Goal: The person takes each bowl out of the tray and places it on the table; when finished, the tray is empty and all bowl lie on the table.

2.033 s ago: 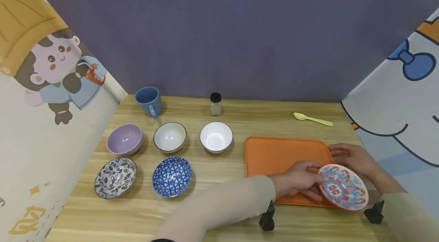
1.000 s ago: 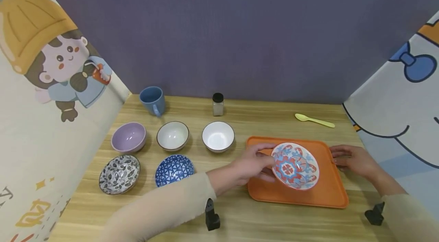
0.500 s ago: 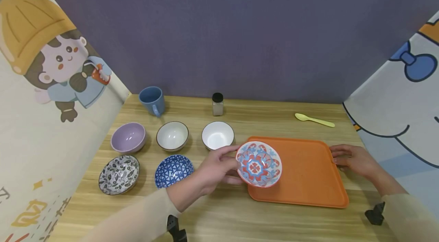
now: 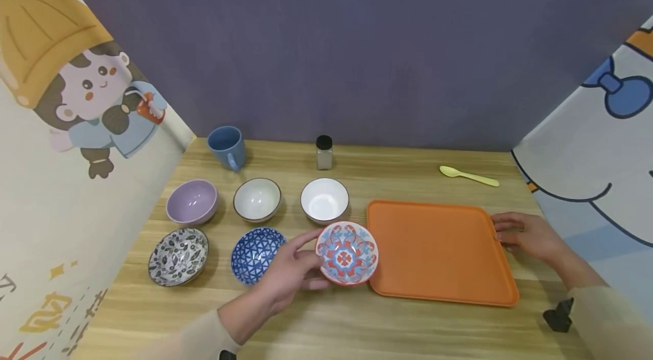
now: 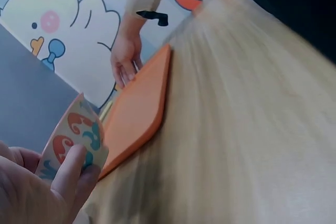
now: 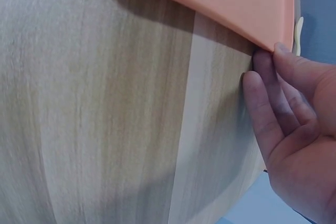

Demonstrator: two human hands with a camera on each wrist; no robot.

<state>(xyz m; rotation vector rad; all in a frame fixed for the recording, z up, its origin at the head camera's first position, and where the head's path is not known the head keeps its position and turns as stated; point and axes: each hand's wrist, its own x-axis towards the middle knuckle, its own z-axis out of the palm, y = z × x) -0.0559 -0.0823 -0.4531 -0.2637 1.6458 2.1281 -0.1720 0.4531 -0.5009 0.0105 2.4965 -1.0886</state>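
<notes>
My left hand (image 4: pixel 288 272) grips a red-and-blue patterned bowl (image 4: pixel 347 253) by its left side, thumb and fingers on its wall. The bowl is held up just left of the orange tray (image 4: pixel 442 252), its inside turned toward the head camera. In the left wrist view, the bowl (image 5: pixel 79 135) shows its painted outer wall with fingers beneath. My right hand (image 4: pixel 525 235) is at the tray's right edge. The right wrist view shows the thumb on the tray's rim (image 6: pixel 231 22) and a fingertip right under it, pinching the edge.
Left of the tray stand a white bowl (image 4: pixel 324 200), a cream bowl (image 4: pixel 257 200), a purple bowl (image 4: pixel 191 202), a black-and-white leaf-pattern bowl (image 4: pixel 178 257) and a blue triangle-pattern bowl (image 4: pixel 252 255). Behind them are a blue mug (image 4: pixel 226 147), a black-lidded jar (image 4: pixel 323 153) and a yellow spoon (image 4: pixel 469 176).
My left hand has carried the patterned bowl leftward, from the tray's right end across it to its left side. The right hand has stayed at the tray's right edge.
</notes>
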